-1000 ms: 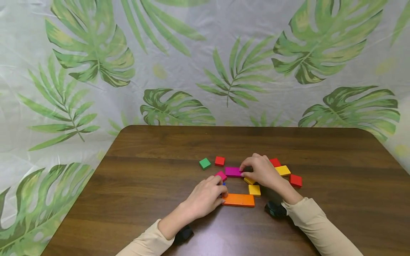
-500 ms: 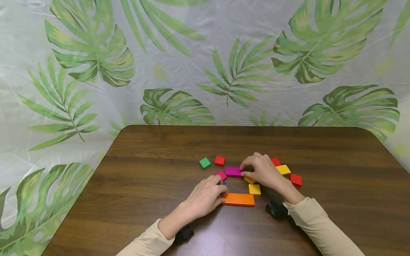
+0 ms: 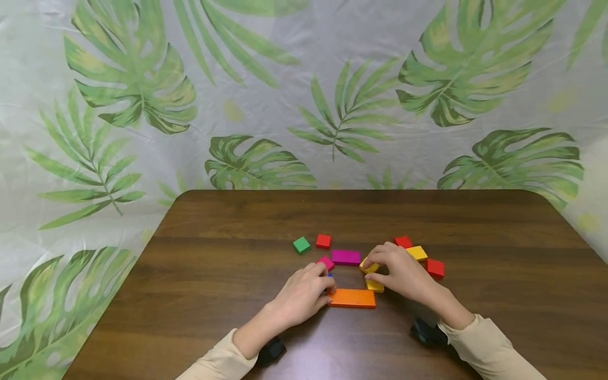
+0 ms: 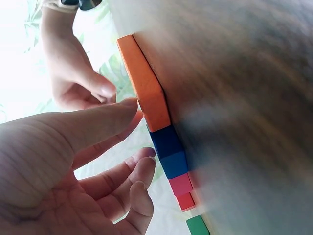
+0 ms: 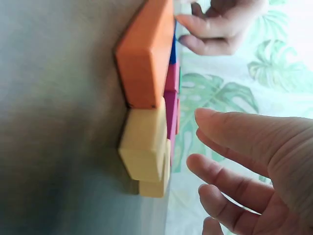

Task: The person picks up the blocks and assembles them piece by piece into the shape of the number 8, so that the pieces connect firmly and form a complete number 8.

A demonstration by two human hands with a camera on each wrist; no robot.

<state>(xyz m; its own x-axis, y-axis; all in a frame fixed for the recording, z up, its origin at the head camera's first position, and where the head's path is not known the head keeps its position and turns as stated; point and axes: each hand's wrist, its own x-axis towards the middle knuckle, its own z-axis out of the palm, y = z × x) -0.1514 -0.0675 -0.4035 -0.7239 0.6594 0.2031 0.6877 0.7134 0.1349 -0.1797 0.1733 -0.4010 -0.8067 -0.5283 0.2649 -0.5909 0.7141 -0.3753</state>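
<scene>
Several coloured blocks form a ring on the table. My left hand (image 3: 301, 295) rests at the left end of the long orange block (image 3: 352, 298), thumb and index fingertips right at its upper edge. Its other fingers hang loosely beside the blue block (image 4: 168, 149), mostly hidden in the head view. My right hand (image 3: 401, 272) hovers over two yellow blocks (image 3: 374, 286), thumb and fingers apart. In the right wrist view, a gap shows between those fingertips and the yellow blocks. A purple block (image 3: 345, 257) and a pink block (image 3: 325, 262) lie on the far side.
Behind the ring lie a green block (image 3: 301, 245) and a red block (image 3: 323, 241). Right of my right hand are another yellow block (image 3: 417, 253) and two red blocks (image 3: 435, 268). A leaf-print curtain (image 3: 261, 95) hangs behind the brown table (image 3: 228, 227).
My right hand has let go of the purple block's right end and drawn back right and nearer, over the yellow blocks. My left hand stays in place. The head view has shifted slightly.
</scene>
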